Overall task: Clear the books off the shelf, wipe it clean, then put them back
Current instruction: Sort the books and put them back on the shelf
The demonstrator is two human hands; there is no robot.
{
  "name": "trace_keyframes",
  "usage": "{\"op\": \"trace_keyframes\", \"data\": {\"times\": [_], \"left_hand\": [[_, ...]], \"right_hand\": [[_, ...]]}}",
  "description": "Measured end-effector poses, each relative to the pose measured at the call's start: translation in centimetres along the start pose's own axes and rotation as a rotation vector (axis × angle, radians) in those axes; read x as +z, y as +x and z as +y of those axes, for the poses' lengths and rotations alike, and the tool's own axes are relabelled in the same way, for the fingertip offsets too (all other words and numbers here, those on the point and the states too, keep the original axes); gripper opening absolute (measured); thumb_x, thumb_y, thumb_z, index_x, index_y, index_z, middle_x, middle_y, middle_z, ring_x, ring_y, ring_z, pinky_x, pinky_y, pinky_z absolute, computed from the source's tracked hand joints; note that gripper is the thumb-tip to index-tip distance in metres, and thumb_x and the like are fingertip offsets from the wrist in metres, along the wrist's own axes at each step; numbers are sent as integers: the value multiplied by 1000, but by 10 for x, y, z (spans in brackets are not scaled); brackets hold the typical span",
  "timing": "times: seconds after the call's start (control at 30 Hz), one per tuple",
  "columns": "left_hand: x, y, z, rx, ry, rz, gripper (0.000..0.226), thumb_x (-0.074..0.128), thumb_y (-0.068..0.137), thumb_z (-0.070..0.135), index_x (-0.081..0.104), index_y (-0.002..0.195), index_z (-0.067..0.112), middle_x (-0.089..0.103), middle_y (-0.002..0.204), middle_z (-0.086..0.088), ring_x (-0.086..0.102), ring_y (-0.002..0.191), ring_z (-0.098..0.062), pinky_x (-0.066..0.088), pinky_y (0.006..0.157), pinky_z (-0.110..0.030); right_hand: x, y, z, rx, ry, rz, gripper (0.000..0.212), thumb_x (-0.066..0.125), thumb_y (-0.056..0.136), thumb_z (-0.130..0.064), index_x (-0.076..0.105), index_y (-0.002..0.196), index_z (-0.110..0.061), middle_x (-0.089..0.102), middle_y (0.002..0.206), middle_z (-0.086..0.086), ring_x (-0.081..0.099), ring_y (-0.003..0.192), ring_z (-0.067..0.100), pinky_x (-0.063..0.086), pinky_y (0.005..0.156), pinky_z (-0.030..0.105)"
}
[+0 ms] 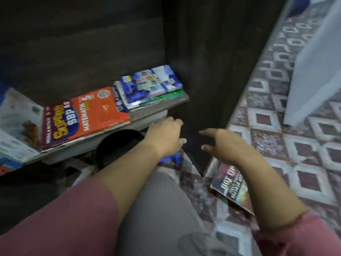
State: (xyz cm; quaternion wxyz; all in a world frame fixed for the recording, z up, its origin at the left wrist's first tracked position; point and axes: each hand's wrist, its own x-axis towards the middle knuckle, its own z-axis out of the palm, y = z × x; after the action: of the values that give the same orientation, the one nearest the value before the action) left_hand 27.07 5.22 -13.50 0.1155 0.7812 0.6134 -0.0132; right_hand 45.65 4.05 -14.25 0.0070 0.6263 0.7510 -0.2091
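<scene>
On the low dark shelf (160, 106) lie an orange maths book (99, 111), a maroon book (55, 126) to its left and a stack topped by a blue book (149, 84) at the right end. A pale book (18, 122) leans at the far left. My left hand (164, 137) hovers just below the shelf's front edge, fingers curled, holding nothing. A little to the right, my right hand (219, 143) is spread open above the floor. A dark-covered book (230, 187) lies on the floor under my right forearm. Something blue (171, 157) peeks out beneath my left wrist.
A black round object (118, 145) sits below the shelf. The cabinet's dark side panel (212, 61) stands upright on the right of the shelf. Patterned floor tiles (295, 145) spread to the right, with a pale cloth or panel (313, 71) at the upper right. My grey-clothed knee (156, 209) fills the foreground.
</scene>
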Motion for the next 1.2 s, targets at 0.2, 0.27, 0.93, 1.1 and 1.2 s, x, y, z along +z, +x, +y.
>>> {"op": "trace_keyframes", "data": {"times": [0.2, 0.27, 0.93, 1.1, 1.2], "left_hand": [[38, 34, 113, 171, -24, -266, 45, 59, 91, 45, 55, 127, 18, 55, 129, -7, 55, 116, -31, 49, 94, -40], [60, 42, 140, 196, -32, -311, 44, 59, 90, 43, 57, 126, 17, 56, 130, -7, 55, 117, -30, 49, 96, -41], [164, 59, 141, 242, 106, -401, 37, 59, 92, 34, 50, 125, 21, 53, 121, -3, 54, 111, -26, 47, 89, -42], [169, 62, 142, 227, 111, -417, 37, 59, 91, 34, 51, 124, 20, 54, 121, -3, 54, 111, -27, 48, 91, -44], [169, 63, 144, 215, 114, -422, 37, 59, 91, 35, 51, 124, 21, 54, 121, -3, 54, 111, -27, 49, 91, -45]], "right_hand": [[22, -52, 114, 240, 10, -72, 48, 60, 93, -32, 48, 139, -30, 57, 136, 6, 54, 123, 26, 44, 93, 33], [40, -59, 142, 317, 16, -147, 49, 61, 92, -34, 47, 139, -29, 58, 134, 7, 55, 121, 27, 46, 94, 35], [259, -24, 216, 419, -146, -195, 111, 72, 82, -34, -13, 153, -24, -8, 160, 15, -3, 147, 38, 13, 119, 48], [256, -18, 218, 405, -225, -134, 107, 76, 78, -26, 0, 153, -23, 14, 151, 16, 19, 140, 37, 33, 110, 46], [249, -10, 218, 394, -245, -179, 100, 72, 81, -21, 3, 153, -20, 22, 146, 20, 27, 134, 39, 42, 102, 45]]}}
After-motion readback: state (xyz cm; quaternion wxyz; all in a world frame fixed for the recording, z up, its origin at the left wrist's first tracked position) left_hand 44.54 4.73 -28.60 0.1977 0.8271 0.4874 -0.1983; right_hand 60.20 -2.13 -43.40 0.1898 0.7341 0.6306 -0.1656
